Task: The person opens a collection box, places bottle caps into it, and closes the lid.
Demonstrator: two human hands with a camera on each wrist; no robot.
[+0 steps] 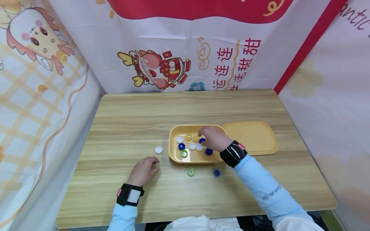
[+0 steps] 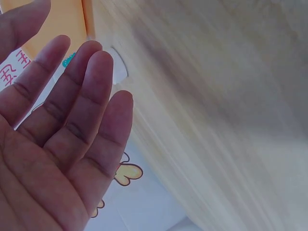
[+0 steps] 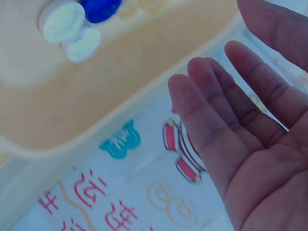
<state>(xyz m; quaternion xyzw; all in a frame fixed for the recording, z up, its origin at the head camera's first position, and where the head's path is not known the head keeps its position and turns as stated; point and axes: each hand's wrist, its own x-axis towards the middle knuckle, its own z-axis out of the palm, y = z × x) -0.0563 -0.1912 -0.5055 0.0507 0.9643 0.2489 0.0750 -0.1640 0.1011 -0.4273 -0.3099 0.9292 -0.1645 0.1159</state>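
My right hand (image 1: 215, 138) hovers over the right part of a yellow tray (image 1: 172, 155), fingers extended and nothing held in the right wrist view. A blue bottle cap (image 1: 202, 140) shows beside its fingertips in the head view. Several more caps lie in the tray: white caps (image 1: 192, 146), a blue cap (image 1: 181, 146), a green cap (image 1: 184, 153) and pale yellow caps (image 1: 195, 139). Left of the tray, my left hand (image 1: 143, 171) stays low over the table, fingers loosely bent and holding nothing. Just beyond its fingertips sits a white cap (image 1: 158, 149).
In front of the tray, a green cap (image 1: 190, 171) and a blue cap (image 1: 216, 173) lie on the wooden table (image 1: 130, 118). A flat yellow lid (image 1: 251, 138) adjoins the tray's right side. Printed cloth (image 1: 173, 32) hangs behind the table's far edge.
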